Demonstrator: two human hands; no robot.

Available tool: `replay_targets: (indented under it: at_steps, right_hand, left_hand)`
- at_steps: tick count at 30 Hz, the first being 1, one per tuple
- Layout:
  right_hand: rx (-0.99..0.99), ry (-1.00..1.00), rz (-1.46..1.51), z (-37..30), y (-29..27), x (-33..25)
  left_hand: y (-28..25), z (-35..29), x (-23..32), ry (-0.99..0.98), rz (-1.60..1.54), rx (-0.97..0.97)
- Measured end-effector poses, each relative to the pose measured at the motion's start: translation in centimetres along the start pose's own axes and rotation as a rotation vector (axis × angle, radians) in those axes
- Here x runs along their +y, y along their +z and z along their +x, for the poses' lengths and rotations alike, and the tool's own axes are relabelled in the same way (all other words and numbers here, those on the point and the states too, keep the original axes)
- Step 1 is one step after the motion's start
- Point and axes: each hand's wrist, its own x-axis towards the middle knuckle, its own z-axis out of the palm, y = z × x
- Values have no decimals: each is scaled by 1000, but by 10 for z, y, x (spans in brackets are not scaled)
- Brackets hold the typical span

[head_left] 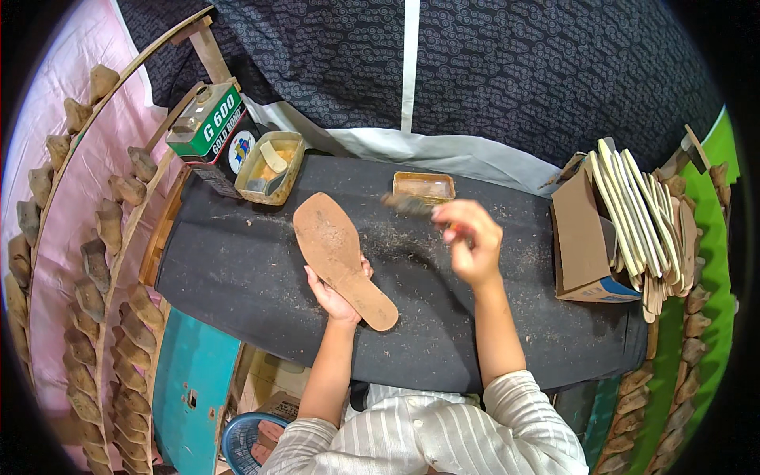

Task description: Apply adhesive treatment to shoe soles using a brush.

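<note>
My left hand (331,296) is closed round a brown shoe insole (328,236), gripping it by its narrower lower half. The wide end points up and away, and darker smudges mark its face. My right hand (473,241) pinches a brush (408,205), its dark head pointing left and smeared by motion. A bit of red shows between the fingers. Just beyond the brush sits a small shallow tray (425,187) with a brownish film inside. The brush and the insole are apart.
A can (207,134) and a tub (271,162) holding flat pieces stand at the back left of the black-covered table (522,340). At the right, a cardboard box (582,237) holds stacked soles (637,214). Racks of shoe lasts (99,265) line both sides; a blue basket (241,443) is below.
</note>
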Motion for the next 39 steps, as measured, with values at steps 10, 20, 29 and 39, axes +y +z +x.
replay_targets:
  at_steps: [10,20,29,39]
  right_hand:
    - [-191,139,-183,19,13,86]
    - [-123,109,-194,16,14,83]
    - [-70,-215,-92,1,20,-31]
    - [-226,-382,63,-29,43,-46]
  left_hand:
    - [-5,-3,-1,-20,71,-150]
    - [-2,-4,1,-31,54,-155]
    - [-10,-4,-1,-56,34,-191]
    - [11,-9,1,-47,107,-109]
